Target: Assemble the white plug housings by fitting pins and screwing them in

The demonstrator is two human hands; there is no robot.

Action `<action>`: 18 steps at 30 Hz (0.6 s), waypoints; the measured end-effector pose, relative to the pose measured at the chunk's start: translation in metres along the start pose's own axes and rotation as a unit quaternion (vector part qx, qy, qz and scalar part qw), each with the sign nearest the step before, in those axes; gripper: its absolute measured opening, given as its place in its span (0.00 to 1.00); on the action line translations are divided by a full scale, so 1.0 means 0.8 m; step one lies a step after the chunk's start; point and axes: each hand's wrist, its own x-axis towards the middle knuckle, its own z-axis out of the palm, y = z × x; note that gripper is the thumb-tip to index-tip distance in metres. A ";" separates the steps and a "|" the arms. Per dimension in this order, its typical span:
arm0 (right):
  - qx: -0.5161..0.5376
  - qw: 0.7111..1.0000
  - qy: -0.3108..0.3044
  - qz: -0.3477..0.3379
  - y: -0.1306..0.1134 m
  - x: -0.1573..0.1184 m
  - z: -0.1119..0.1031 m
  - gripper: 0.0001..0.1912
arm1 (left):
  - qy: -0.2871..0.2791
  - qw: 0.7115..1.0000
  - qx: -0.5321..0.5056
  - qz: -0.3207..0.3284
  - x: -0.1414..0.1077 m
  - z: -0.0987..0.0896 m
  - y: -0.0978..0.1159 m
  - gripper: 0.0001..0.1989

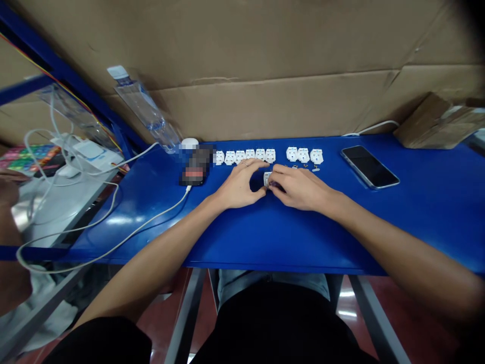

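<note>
A small white plastic piece (266, 178), which looks like a plug or socket part, lies on the blue table between my hands. My left hand (240, 184) curves around its left side, thumb and fingers apart, with the thumb tip close to its lower edge. Over the right side of the piece, my right hand (297, 187) has its fingers pinched together. Something small and dark shows between those fingers, too hidden to name. Behind my left hand stands a row of several similar white parts (250, 154). Three more white parts (303, 154) sit behind my right hand, with tiny metal pieces (305, 166) before them.
A dark, partly blurred phone (197, 167) with a white cable (159, 217) lies at left. Behind it a clear bottle (147, 111) leans. At right are another phone (369, 166) and a cardboard box (439, 121). Another person's arm (13, 242) shows far left.
</note>
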 end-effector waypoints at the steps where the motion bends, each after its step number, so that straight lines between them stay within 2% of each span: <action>1: 0.043 0.999 0.028 0.001 0.006 0.001 -0.002 0.15 | -0.007 1.000 -0.001 0.001 0.000 0.001 -0.001 0.27; 5: 0.163 0.967 0.187 0.054 0.038 0.003 -0.013 0.15 | -0.027 0.999 -0.013 0.011 -0.001 0.003 -0.005 0.24; 9: 0.313 0.897 0.301 0.084 0.059 0.006 -0.010 0.20 | -0.026 0.999 -0.017 0.011 -0.001 0.003 -0.005 0.21; 12: 0.358 0.870 0.327 0.096 0.065 0.009 0.000 0.25 | -0.028 0.999 -0.018 0.010 -0.001 0.002 -0.004 0.21; 18: 0.395 0.859 0.319 0.070 0.068 0.013 0.014 0.23 | -0.026 0.999 -0.021 0.007 -0.001 0.002 -0.004 0.22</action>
